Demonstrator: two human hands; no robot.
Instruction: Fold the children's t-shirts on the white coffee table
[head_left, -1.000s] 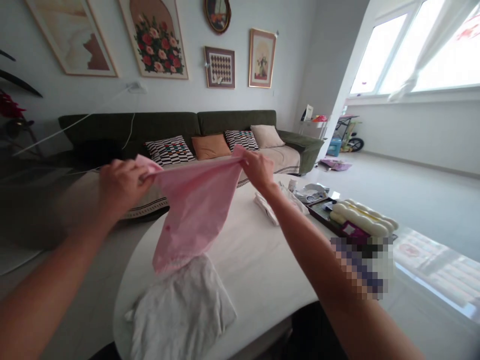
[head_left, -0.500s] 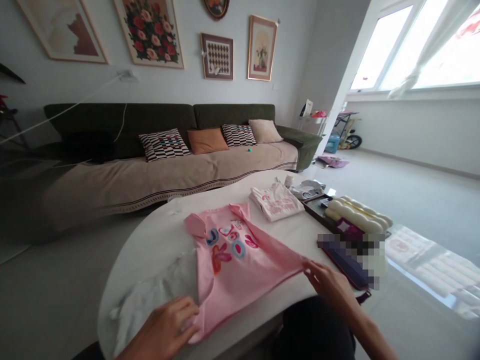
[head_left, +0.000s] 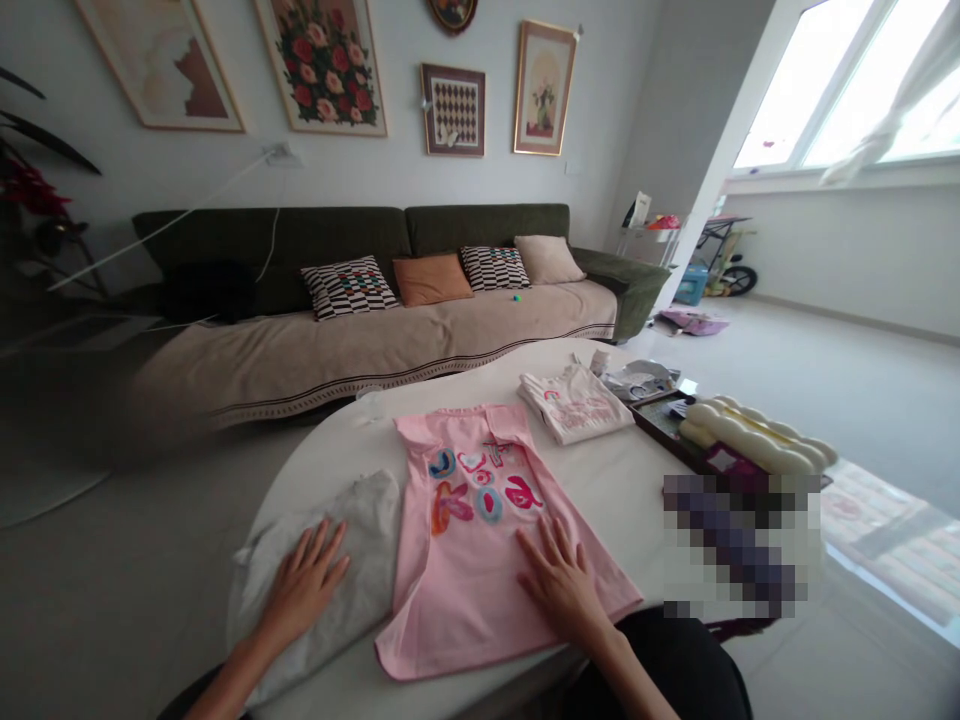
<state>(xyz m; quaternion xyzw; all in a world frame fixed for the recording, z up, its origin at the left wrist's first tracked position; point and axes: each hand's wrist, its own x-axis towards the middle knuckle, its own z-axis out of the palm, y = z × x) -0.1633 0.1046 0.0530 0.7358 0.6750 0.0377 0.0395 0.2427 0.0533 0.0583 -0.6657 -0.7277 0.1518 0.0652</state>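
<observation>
Left hand [head_left: 309, 578] spread, palm down on grey cloth [head_left: 369, 535]; right hand [head_left: 561, 585], well apart, splayed on pink shirt [head_left: 465, 600]. Both items lie on white surface [head_left: 600, 485]; dark green sofa [head_left: 352, 238] beyond.

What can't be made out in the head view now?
Head view:
Pink printed shirt: underside, facing the table.
Grey garment: part behind the left hand.
Folded white shirt: pink print, too small.
Purple item: details, covered by pixelation.
Oval frame: top, cut off by the upper edge.

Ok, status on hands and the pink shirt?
Right hand open on pink shirt; left hand open on grey cloth. Shirt lies print-up on white table. Only that hand covers it.
</observation>
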